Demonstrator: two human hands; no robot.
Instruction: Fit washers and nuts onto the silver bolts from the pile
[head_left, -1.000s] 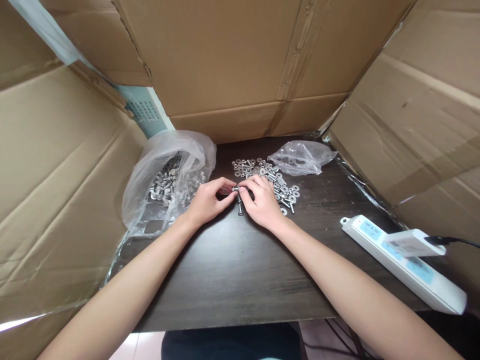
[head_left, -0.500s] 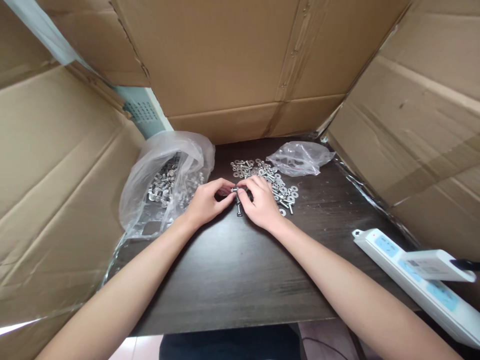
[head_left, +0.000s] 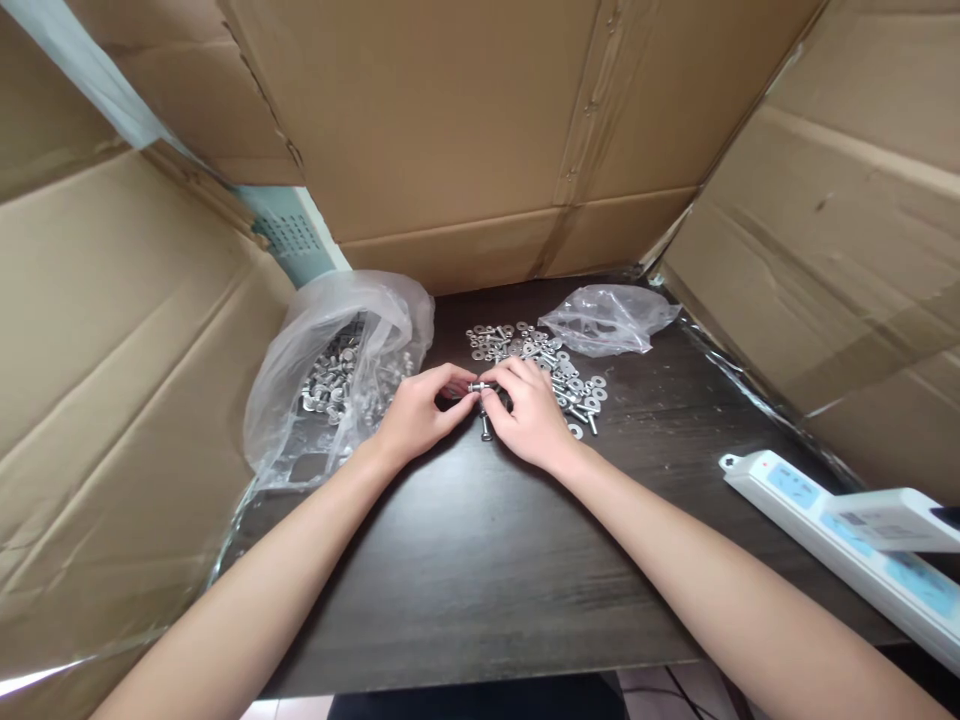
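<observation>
1. Pinching a small metal bolt [head_left: 475, 386] at the middle of the frame, the left hand [head_left: 417, 412] and right hand [head_left: 529, 412] meet fingertip to fingertip just above the dark table [head_left: 480, 560].
2. The left hand has its thumb and forefinger closed on the left end of the bolt; the other fingers curl loosely under.
3. The right hand grips the right end the same way — fingers bent in, tips tight on the metal. Whether it also holds a washer or nut there is too small to tell.
4. Just below the fingertips a second bolt [head_left: 486, 432] lies on the table, partly shaded by the right hand.
5. Behind and to the right of the right hand spreads a loose pile of washers and bolts [head_left: 540, 360], touching nothing but the table.
6. Left of the left hand, an open clear bag of bolts [head_left: 337, 375] sits near the left cardboard wall.
7. Further back, right of centre, an emptier crumpled plastic bag [head_left: 607, 318] lies beside the pile.
8. At the lower right edge — well apart from the hands — lies a white power strip [head_left: 787, 500] with a white plug block [head_left: 892, 518] on it.
9. Cardboard walls [head_left: 480, 130] close in the table on the left, back and right.
</observation>
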